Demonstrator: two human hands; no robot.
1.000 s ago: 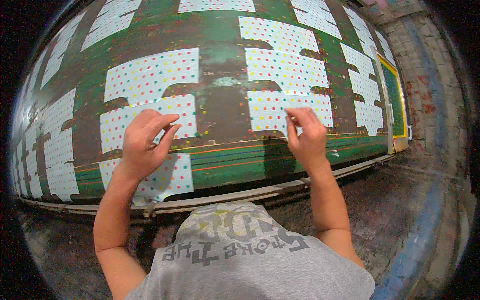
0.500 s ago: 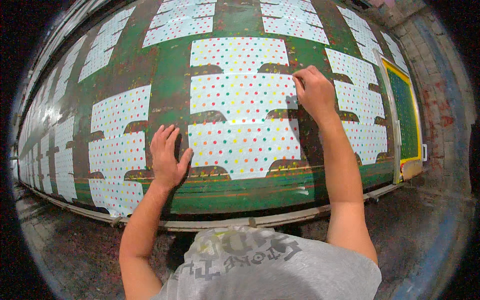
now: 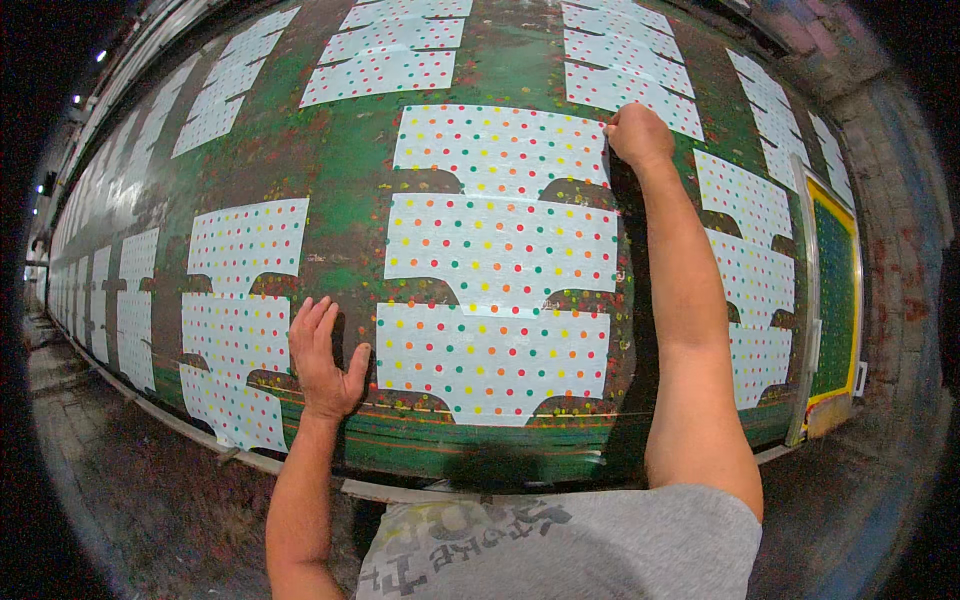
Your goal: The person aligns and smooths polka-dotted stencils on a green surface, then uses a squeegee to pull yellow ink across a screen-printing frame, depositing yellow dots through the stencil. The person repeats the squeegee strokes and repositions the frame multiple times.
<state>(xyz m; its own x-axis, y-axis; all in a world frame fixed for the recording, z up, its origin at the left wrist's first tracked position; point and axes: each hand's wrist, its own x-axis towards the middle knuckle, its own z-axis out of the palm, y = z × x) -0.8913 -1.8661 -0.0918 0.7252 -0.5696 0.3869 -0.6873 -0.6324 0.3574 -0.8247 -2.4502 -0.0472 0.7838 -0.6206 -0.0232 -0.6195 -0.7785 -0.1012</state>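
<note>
In front of me, a column of three white cut fabric pieces with coloured dots lies flat on a long green table (image 3: 345, 225). My right hand (image 3: 641, 137) reaches far forward, its fingers pinched at the upper right corner of the farthest dotted piece (image 3: 500, 140). The middle dotted piece (image 3: 500, 240) and the nearest dotted piece (image 3: 495, 350) lie below it, with curved cutouts along their lower edges. My left hand (image 3: 325, 365) is open with fingers spread, over the green strip left of the nearest piece, holding nothing.
More dotted pieces (image 3: 235, 320) lie in columns to the left, at the far side and on the right. A yellow-edged printing screen (image 3: 835, 300) in a metal frame stands at the table's right end. A rail (image 3: 400, 492) runs along the near edge.
My right hand has moved forward from the middle piece's upper right corner to the farthest piece's corner. My left hand stays open near the same spot. The view has shifted forward.
</note>
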